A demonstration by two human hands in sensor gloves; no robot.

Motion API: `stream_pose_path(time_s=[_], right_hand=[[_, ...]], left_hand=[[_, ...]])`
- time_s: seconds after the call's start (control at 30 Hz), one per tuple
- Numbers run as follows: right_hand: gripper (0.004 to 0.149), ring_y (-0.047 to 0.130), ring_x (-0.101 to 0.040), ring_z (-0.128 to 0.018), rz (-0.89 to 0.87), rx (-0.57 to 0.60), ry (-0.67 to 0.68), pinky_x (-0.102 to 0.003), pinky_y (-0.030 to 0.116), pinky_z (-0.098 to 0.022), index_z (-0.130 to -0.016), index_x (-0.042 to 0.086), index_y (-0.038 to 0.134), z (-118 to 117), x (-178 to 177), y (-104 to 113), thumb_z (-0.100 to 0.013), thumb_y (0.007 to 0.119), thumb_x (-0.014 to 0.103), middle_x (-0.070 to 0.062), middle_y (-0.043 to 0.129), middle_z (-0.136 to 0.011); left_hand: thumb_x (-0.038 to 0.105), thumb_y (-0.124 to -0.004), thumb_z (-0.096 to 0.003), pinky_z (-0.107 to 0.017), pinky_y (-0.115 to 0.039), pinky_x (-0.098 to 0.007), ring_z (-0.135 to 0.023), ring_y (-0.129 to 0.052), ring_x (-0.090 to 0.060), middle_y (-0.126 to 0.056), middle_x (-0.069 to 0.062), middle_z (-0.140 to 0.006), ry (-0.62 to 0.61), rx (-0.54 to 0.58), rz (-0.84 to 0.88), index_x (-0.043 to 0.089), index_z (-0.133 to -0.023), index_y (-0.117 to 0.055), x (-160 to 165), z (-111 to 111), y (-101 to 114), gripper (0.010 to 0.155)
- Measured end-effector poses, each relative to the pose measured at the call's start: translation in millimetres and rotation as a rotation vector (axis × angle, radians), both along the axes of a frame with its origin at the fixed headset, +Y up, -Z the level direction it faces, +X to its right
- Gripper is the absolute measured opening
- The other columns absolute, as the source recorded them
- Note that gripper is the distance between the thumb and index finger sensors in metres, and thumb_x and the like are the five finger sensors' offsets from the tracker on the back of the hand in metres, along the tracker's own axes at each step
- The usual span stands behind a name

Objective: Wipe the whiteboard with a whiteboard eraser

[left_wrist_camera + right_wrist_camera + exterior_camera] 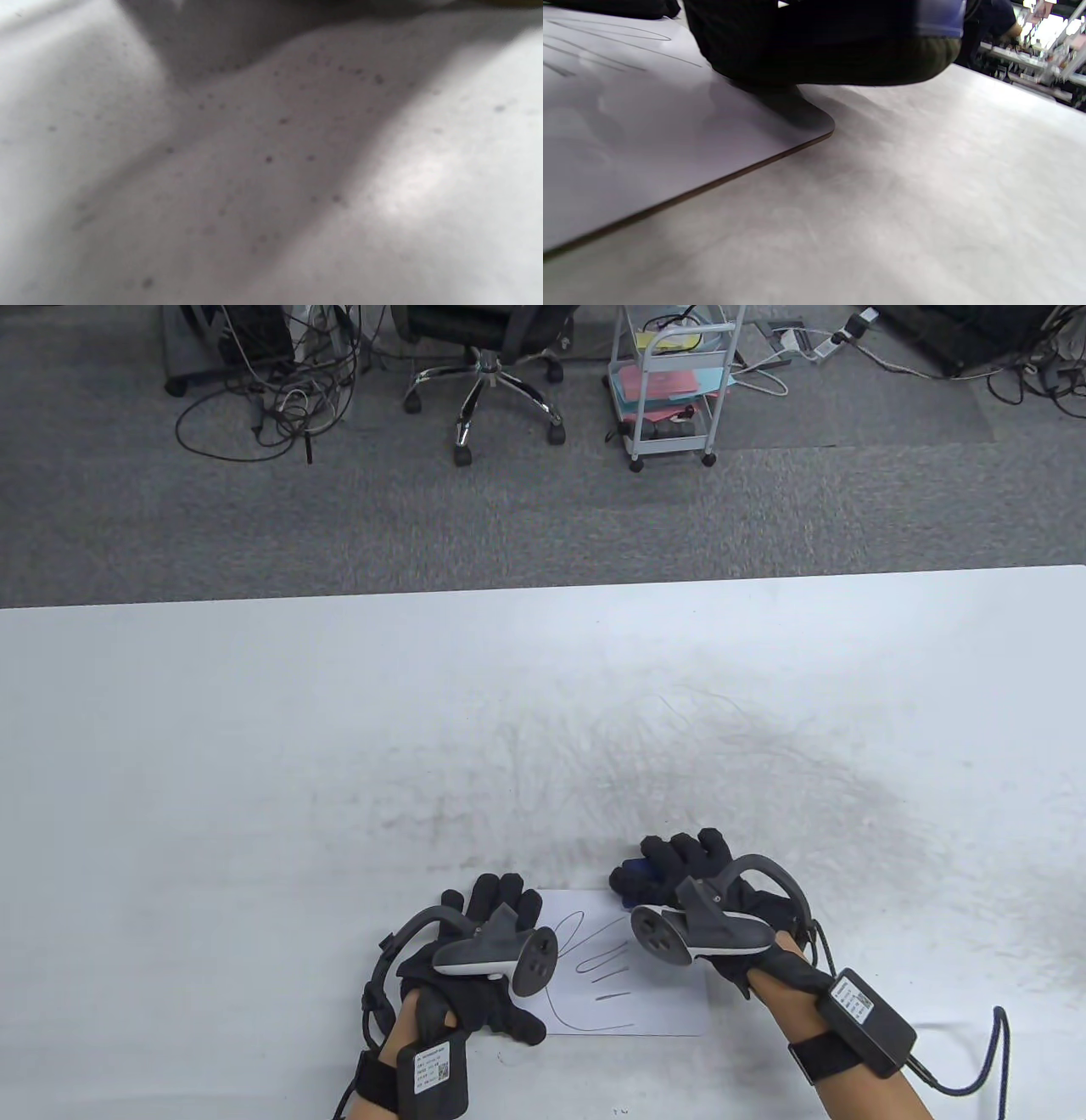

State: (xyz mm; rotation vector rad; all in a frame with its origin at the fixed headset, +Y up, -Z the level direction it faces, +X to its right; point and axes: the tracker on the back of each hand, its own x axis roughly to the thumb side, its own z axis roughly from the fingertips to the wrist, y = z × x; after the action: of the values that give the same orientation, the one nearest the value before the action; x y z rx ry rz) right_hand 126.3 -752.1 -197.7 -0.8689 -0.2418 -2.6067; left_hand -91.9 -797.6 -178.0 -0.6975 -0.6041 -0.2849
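A small white whiteboard (632,997) with black pen lines lies flat on the table near the front edge. My left hand (488,976) rests on its left side, fingers pointing away from me. My right hand (679,869) grips a blue whiteboard eraser (632,872) at the board's far right corner. In the right wrist view the eraser (937,19) and dark felt sit on the board (649,140) near its rounded corner. The left wrist view shows only blurred table surface.
The white table (254,729) carries grey smudges across its middle and right. Beyond its far edge are carpet, an office chair (484,381), a white trolley (670,390) and cables.
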Motion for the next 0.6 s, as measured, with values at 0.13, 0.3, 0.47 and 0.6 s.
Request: stream_pose_path(time_s=[0.13, 0.3, 0.47, 0.6], right_hand=[[0.056, 0.072, -0.045, -0.105, 0.028, 0.038, 0.094, -0.068, 0.058, -0.078, -0.113, 0.035, 0.045, 25, 0, 1, -0.061, 0.066, 0.043, -0.018, 0.059, -0.123], [0.058, 0.076, -0.044, -0.103, 0.046, 0.05, 0.232, -0.067, 0.061, -0.077, -0.113, 0.032, 0.047, 78, 1, 3, -0.06, 0.067, 0.044, -0.019, 0.062, -0.122], [0.059, 0.081, -0.042, -0.101, 0.046, 0.066, 0.331, -0.065, 0.064, -0.076, -0.112, 0.033, 0.049, 122, 5, 4, -0.058, 0.069, 0.047, -0.018, 0.066, -0.12], [0.059, 0.082, -0.04, -0.1, 0.086, 0.096, 0.375, -0.064, 0.065, -0.076, -0.112, 0.034, 0.05, 135, 3, 4, -0.058, 0.069, 0.049, -0.016, 0.067, -0.12]], left_hand=[[0.082, -0.058, -0.0234, -0.073, -0.025, -0.072, -0.101, 0.001, -0.056, 0.013, -0.03, -0.109, 0.0, 0.0, -0.001, 0.004, -0.106, 0.011, 0, 0, 0, 0.132], [0.082, -0.058, -0.0233, -0.073, -0.025, -0.072, -0.101, 0.001, -0.055, 0.013, -0.03, -0.109, 0.001, 0.0, -0.001, 0.005, -0.106, 0.011, 0, 0, 0, 0.132], [0.082, -0.058, -0.0233, -0.073, -0.025, -0.072, -0.101, 0.001, -0.055, 0.013, -0.03, -0.109, 0.002, 0.001, -0.003, 0.005, -0.106, 0.011, 0, 0, 0, 0.132], [0.082, -0.058, -0.0233, -0.073, -0.025, -0.072, -0.101, 0.001, -0.055, 0.013, -0.03, -0.109, 0.002, 0.002, -0.004, 0.005, -0.106, 0.011, 0, 0, 0, 0.132]])
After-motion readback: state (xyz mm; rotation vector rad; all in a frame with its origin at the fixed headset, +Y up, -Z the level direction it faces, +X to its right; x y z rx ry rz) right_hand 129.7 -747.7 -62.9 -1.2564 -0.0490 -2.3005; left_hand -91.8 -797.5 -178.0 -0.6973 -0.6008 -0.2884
